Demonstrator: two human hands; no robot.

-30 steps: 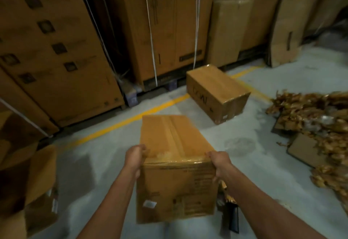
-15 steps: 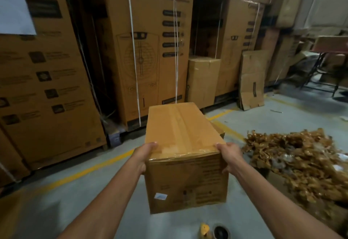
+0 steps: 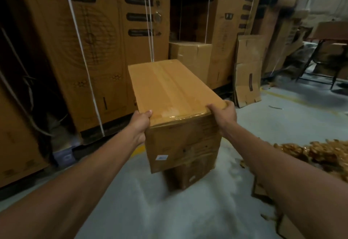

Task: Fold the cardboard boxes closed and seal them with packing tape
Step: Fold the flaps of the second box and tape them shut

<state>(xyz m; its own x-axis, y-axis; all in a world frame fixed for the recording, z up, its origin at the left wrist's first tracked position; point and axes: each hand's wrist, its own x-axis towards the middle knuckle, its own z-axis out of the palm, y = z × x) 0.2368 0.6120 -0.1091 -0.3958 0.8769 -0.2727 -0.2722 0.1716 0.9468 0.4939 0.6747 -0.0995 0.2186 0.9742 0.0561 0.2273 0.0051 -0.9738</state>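
Note:
A closed brown cardboard box (image 3: 175, 92) with clear tape along its top seam and over its near edge is held up in front of me. My left hand (image 3: 140, 121) grips its near left top corner, thumb on the lid. My right hand (image 3: 225, 113) grips the near right top corner, fingers curled over the edge. Directly beneath the held box, a second sealed box (image 3: 185, 177) stands on the floor, mostly hidden. No tape roll is visible.
Tall strapped cartons (image 3: 90, 54) form a wall ahead. A smaller carton (image 3: 190, 58) and flattened cardboard (image 3: 247, 71) lean at the back. A heap of golden-brown crumpled scraps (image 3: 320, 154) lies on the grey floor (image 3: 169, 210) to the right. A metal-framed table (image 3: 320, 54) stands far right.
I have carried the box forward and raised it. It now hangs over the second box on the floor. Both hands keep the same grip on the near corners.

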